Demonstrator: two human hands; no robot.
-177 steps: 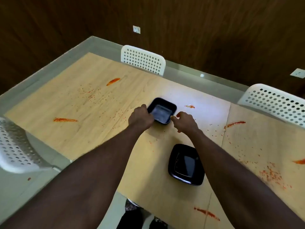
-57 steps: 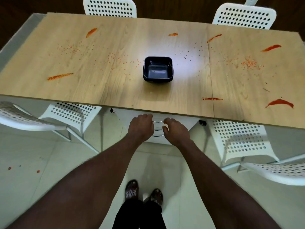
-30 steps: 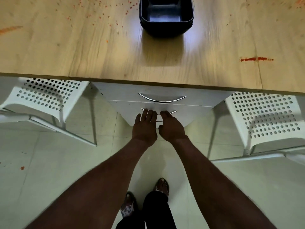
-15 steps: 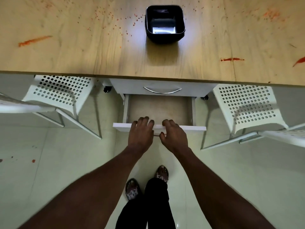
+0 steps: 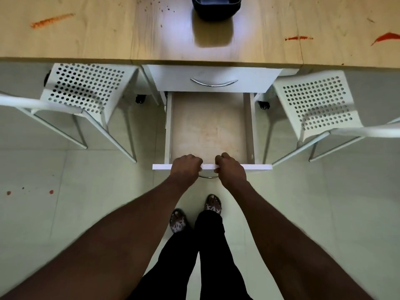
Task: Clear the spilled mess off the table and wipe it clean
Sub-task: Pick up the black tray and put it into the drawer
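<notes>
Drawer (image 5: 257, 167) open, left hand (image 5: 186, 168), right hand (image 5: 231, 171) gripping front

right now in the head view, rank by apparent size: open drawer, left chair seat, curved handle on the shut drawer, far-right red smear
1. open drawer
2. left chair seat
3. curved handle and red smear: too alike to rank; frame edge cuts the smear

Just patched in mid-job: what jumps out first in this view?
The left hand and right hand grip the front edge of an open drawer under the table, dead centre; inside it only a bare wooden bottom shows. Red smears streak the tabletop at far left and far right, with a black tray at the top edge between them.
</notes>
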